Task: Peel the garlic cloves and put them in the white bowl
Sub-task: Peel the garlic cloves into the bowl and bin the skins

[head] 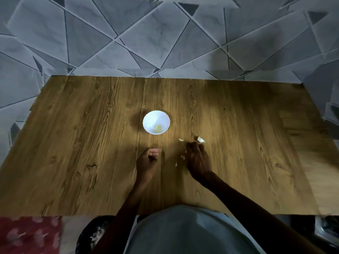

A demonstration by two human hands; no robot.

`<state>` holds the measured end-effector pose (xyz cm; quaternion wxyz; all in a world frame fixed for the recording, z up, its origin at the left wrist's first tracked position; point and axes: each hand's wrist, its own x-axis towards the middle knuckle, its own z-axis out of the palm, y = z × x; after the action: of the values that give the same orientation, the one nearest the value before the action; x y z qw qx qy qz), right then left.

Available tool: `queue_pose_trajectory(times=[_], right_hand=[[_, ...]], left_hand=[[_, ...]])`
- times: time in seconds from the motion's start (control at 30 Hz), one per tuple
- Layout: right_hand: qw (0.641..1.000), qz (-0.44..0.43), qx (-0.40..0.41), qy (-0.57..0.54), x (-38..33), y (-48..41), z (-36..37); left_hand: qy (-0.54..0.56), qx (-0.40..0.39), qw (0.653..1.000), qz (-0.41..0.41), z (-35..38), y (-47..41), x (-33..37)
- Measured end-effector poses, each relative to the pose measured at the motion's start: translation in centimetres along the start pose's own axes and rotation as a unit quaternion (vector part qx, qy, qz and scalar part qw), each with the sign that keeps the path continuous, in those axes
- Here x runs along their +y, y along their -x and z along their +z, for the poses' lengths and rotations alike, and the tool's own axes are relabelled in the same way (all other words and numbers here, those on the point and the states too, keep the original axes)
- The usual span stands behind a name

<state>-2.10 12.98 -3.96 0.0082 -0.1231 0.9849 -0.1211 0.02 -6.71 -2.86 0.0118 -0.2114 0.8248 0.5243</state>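
Left hand (149,158) rests curled on the table (73,143); I cannot tell if it holds anything. Right hand (198,158), fingers narrowly spread and empty, nears the garlic clove (201,139). It is best pinched at its sides. Beyond sits the white bowl (149,119).

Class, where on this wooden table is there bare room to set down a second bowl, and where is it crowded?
Free: the wooden table left of the round white bowl, and its far right side. Crowded: around the right hand, with a pale garlic clove and white peel scraps.
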Motion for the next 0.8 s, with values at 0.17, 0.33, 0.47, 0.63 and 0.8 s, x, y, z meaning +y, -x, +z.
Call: queue_pose_trajectory(times=[0.17, 0.33, 0.47, 0.63, 0.8], right_hand=[[0.997, -0.058, 0.053, 0.017, -3.4, 1.8, 1.1], [0.982, -0.172, 0.077, -0.004, -2.2, 2.7, 3.1], [0.973, -0.223, 0.053, 0.036, -1.2, 2.1, 2.7], [0.989, -0.076, 0.050, -0.113, -3.0, 1.4, 0.7], [0.892, 0.124, 0.037, -0.434, -4.5, -0.2, -2.8]], left_hand=[[0.011, -0.008, 1.000, 0.001, 0.4, 0.1, -0.3], [-0.001, -0.015, 1.000, -0.004, 0.9, 0.2, 0.0], [0.003, -0.031, 1.000, 0.001, 1.2, 0.4, 0.3], [0.124, -0.038, 0.988, -0.086, 2.1, 0.7, 0.6], [0.434, -0.089, 0.825, -0.351, 3.4, 0.9, 3.0]])
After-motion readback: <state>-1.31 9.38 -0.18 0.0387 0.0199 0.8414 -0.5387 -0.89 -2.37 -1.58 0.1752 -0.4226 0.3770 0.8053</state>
